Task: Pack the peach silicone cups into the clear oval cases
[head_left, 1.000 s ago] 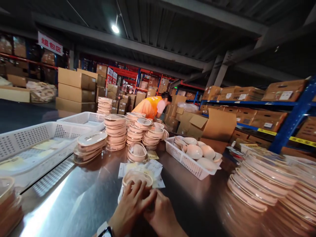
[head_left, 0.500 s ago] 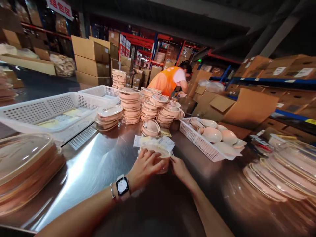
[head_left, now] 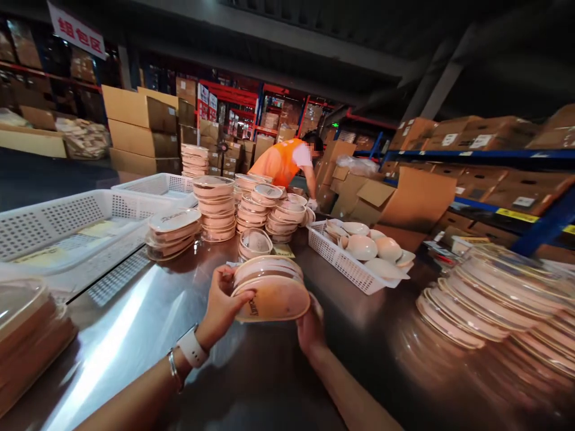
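Observation:
An oval pinkish container (head_left: 272, 298) with a clear rim and dark lettering is tilted up over the metal table, its broad face towards me. My left hand (head_left: 224, 302) closes on its left end, thumb on the front face and fingers behind. At the right end my right hand (head_left: 312, 326) grips the edge, its fingers partly hidden. Just beyond stands a small round lidded container (head_left: 256, 242), with a yellowish printed card (head_left: 284, 251) beside it. Stacks of similar lidded containers (head_left: 216, 206) rise behind these.
To the right sits a white perforated basket (head_left: 341, 261) holding pale bowl-like pieces (head_left: 362, 248). Large white baskets (head_left: 130, 206) stand at left. More stacked containers (head_left: 467, 299) flank the right side. Behind the table a person in an orange vest (head_left: 279, 161) bends near open cartons (head_left: 424, 200).
The oval container has been raised and tipped so its lettered face shows. My left hand has gone from its top to its left end; my right now holds the right edge. The view has shifted.

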Demonstrator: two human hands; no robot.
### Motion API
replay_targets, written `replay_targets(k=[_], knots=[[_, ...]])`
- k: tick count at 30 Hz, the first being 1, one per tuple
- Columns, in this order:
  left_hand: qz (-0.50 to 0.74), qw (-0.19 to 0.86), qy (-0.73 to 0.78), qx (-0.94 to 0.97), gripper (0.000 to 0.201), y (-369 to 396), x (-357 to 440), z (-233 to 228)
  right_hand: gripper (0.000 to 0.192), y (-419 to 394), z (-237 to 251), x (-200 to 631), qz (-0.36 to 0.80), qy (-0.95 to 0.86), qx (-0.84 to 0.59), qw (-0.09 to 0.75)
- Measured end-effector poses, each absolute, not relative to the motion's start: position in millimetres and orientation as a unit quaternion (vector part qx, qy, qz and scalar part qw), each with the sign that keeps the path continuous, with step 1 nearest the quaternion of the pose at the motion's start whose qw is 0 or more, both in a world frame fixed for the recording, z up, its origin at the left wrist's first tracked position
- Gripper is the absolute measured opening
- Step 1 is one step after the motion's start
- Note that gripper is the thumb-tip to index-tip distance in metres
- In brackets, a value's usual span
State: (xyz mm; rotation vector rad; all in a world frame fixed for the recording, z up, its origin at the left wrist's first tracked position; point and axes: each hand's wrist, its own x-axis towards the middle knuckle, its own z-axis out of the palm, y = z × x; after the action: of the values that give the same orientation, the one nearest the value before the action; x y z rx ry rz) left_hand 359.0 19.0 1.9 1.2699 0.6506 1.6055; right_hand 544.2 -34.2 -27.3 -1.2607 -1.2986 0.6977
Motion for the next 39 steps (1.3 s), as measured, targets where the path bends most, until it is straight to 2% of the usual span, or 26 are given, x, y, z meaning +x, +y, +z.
replay_targets(k=[3, 6, 8, 11, 16, 18, 21, 24, 28, 35, 39], knots=[[0.626, 0.459, 0.264, 0.572, 0.084, 30.4, 350.8, -5.1, 0.057, -37.5, -9.9, 571.3, 0.228, -0.508, -0.541, 0.630], [0.579, 0.365, 0.287, 0.670, 0.098, 40.0, 339.8, -13.4, 0.052, -46.6, 1.3, 581.6, 0.204, -0.548, -0.523, 0.620], [0.564, 0.312, 0.298, 0.704, 0.090, 44.5, 333.3, -16.5, 0.055, -50.1, 4.2, 581.0, 0.239, -0.588, -0.501, 0.588], [0.550, 0.307, 0.294, 0.719, 0.078, 45.6, 328.4, -13.9, 0.072, -48.6, 5.7, 577.8, 0.345, -0.612, -0.451, 0.551], [0.471, 0.438, 0.280, 0.712, 0.092, 41.5, 331.5, -2.7, 0.089, -45.7, 13.7, 578.7, 0.488, -0.578, -0.434, 0.489], [0.446, 0.506, 0.284, 0.682, 0.086, 41.6, 333.5, -1.8, 0.083, -47.1, 15.2, 577.4, 0.503, -0.562, -0.447, 0.481], [0.420, 0.548, 0.302, 0.657, 0.072, 42.0, 336.8, -5.2, 0.053, -48.4, 7.7, 569.7, 0.462, -0.574, -0.483, 0.473], [0.411, 0.516, 0.301, 0.689, 0.069, 42.1, 340.8, -9.3, 0.030, -45.7, -7.7, 559.4, 0.414, -0.592, -0.527, 0.448], [0.424, 0.471, 0.337, 0.696, 0.069, 49.6, 337.3, -7.4, 0.021, -34.4, -18.8, 563.5, 0.342, -0.572, -0.574, 0.476], [0.477, 0.411, 0.461, 0.625, 0.072, 80.7, 300.2, 4.4, 0.016, -15.7, -3.7, 635.9, 0.216, -0.516, -0.651, 0.513], [0.496, 0.420, 0.454, 0.610, 0.064, 75.0, 300.2, 13.8, 0.035, -21.2, 3.1, 632.8, 0.184, -0.526, -0.643, 0.525]])
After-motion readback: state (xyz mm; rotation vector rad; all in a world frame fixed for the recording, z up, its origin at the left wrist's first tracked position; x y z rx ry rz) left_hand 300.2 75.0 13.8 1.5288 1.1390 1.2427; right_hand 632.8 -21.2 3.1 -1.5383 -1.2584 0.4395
